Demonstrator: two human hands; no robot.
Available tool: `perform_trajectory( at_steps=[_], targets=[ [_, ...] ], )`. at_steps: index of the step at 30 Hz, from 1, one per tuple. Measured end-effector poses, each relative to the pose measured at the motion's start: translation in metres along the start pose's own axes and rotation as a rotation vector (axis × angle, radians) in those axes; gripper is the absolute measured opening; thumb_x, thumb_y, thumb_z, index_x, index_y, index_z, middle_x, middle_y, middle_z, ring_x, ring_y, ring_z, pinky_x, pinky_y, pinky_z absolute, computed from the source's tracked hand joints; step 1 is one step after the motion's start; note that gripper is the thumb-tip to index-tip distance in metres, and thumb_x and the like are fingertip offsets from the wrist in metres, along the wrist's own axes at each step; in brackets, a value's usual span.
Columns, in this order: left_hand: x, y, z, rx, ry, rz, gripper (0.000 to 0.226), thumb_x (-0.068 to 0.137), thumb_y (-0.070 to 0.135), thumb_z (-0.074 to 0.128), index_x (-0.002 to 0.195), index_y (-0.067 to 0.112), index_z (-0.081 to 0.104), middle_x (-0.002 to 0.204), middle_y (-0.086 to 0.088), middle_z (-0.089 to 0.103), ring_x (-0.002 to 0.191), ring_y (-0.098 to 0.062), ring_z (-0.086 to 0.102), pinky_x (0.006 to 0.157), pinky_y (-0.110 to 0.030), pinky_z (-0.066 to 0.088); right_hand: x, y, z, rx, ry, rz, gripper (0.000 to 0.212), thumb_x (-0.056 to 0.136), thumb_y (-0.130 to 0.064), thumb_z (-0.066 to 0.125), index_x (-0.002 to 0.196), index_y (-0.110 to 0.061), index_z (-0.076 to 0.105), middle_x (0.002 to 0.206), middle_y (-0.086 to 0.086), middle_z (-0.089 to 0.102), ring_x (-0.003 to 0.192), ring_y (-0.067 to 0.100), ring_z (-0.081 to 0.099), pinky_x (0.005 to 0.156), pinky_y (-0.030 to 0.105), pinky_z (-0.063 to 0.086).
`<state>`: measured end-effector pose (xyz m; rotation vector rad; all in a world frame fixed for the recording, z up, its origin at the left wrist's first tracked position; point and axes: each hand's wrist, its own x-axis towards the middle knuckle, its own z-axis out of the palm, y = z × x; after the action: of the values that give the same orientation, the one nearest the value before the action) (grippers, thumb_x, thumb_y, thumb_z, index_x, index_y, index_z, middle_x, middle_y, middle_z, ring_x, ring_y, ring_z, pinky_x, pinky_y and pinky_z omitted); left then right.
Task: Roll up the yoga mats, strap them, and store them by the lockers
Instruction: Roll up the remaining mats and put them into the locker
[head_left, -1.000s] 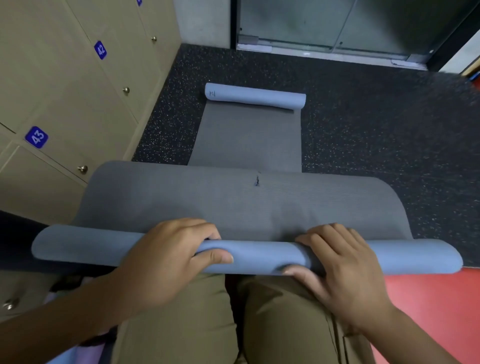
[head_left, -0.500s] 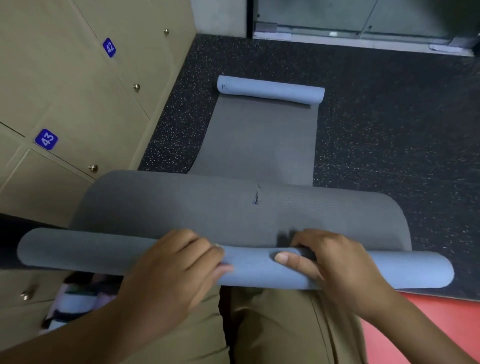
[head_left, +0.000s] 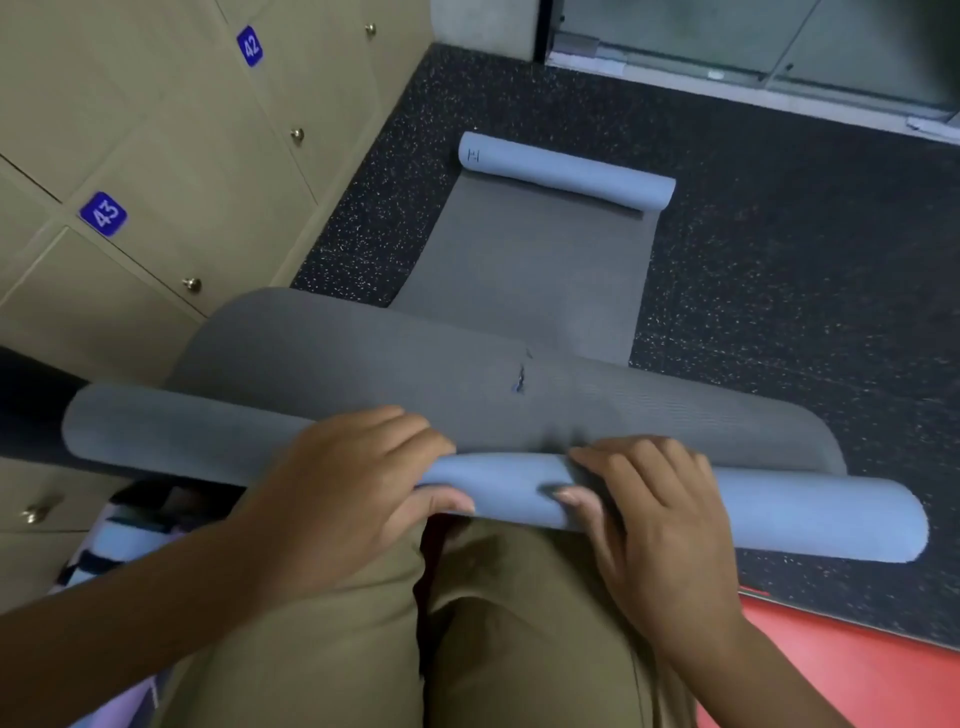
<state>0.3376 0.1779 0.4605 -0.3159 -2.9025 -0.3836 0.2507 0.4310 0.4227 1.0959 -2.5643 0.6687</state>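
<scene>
A grey-blue yoga mat (head_left: 524, 270) stretches away from me over the dark speckled floor. Its far end is curled into a small blue roll (head_left: 566, 171). The near end is rolled into a thin blue tube (head_left: 779, 506) lying across my lap. A small tear (head_left: 521, 378) shows in the grey surface just beyond the tube. My left hand (head_left: 345, 488) grips the tube left of centre, fingers over the top and thumb underneath. My right hand (head_left: 654, 514) grips it right of centre in the same way.
Beige lockers (head_left: 156, 156) numbered 42 and 43 line the left side. A glass door (head_left: 753, 41) closes off the far end of the floor. Red flooring (head_left: 857, 675) starts at the lower right. A striped cloth (head_left: 114, 540) lies by my left leg.
Both hands shifted their hold on the tube and turned it a little further. The view swung left and tilted, so the mat now runs slantwise.
</scene>
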Motion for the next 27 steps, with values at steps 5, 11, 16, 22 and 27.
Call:
perform_trajectory(
  at_steps=[5, 11, 16, 22, 27],
  targets=[
    [0.015, -0.007, -0.004, -0.216, -0.080, -0.189, 0.047, 0.086, 0.070, 0.048, 0.081, 0.028, 0.066, 0.073, 0.010, 0.064, 0.068, -0.012, 0.058, 0.064, -0.038, 0.050, -0.002, 0.000, -0.006, -0.054, -0.039, -0.008, 0.056, 0.102, -0.060, 0.048, 0.116, -0.012, 0.072, 0.105, 0.002, 0.068, 0.091, 0.028, 0.058, 0.082, 0.040, 0.042],
    [0.029, 0.000, -0.010, -0.414, -0.201, -0.405, 0.043, 0.077, 0.073, 0.058, 0.085, 0.033, 0.071, 0.080, 0.012, 0.069, 0.078, -0.007, 0.063, 0.078, -0.036, 0.050, 0.014, 0.007, -0.019, -0.057, -0.053, -0.011, 0.053, 0.100, -0.063, 0.045, 0.100, -0.018, 0.074, 0.087, -0.001, 0.068, 0.081, 0.026, 0.062, 0.072, 0.038, 0.042],
    [0.020, 0.019, 0.001, -0.439, 0.169, -0.433, 0.024, 0.084, 0.052, 0.070, 0.099, 0.034, 0.071, 0.100, 0.016, 0.068, 0.097, -0.006, 0.066, 0.086, -0.042, 0.054, 0.033, 0.002, -0.046, -0.014, -0.183, 0.142, 0.054, 0.092, -0.077, 0.040, 0.093, -0.033, 0.071, 0.084, -0.007, 0.069, 0.081, 0.021, 0.063, 0.065, 0.031, 0.035],
    [0.006, 0.047, 0.033, -0.044, 0.325, -0.164, 0.058, 0.086, 0.059, 0.069, 0.124, 0.015, 0.071, 0.128, 0.003, 0.067, 0.119, -0.024, 0.061, 0.111, -0.046, 0.039, 0.037, 0.021, -0.050, 0.204, -0.362, 0.381, 0.050, 0.080, -0.081, 0.053, 0.090, -0.034, 0.068, 0.085, -0.012, 0.064, 0.088, 0.011, 0.059, 0.070, 0.032, 0.044],
    [0.007, 0.036, 0.049, 0.090, 0.349, -0.065, 0.054, 0.094, 0.054, 0.067, 0.124, 0.009, 0.071, 0.127, -0.002, 0.069, 0.113, -0.030, 0.064, 0.103, -0.046, 0.046, 0.023, 0.016, -0.033, 0.159, -0.041, 0.208, 0.037, 0.090, -0.064, 0.065, 0.099, -0.029, 0.071, 0.098, -0.011, 0.056, 0.096, 0.014, 0.053, 0.075, 0.035, 0.047]
  ],
)
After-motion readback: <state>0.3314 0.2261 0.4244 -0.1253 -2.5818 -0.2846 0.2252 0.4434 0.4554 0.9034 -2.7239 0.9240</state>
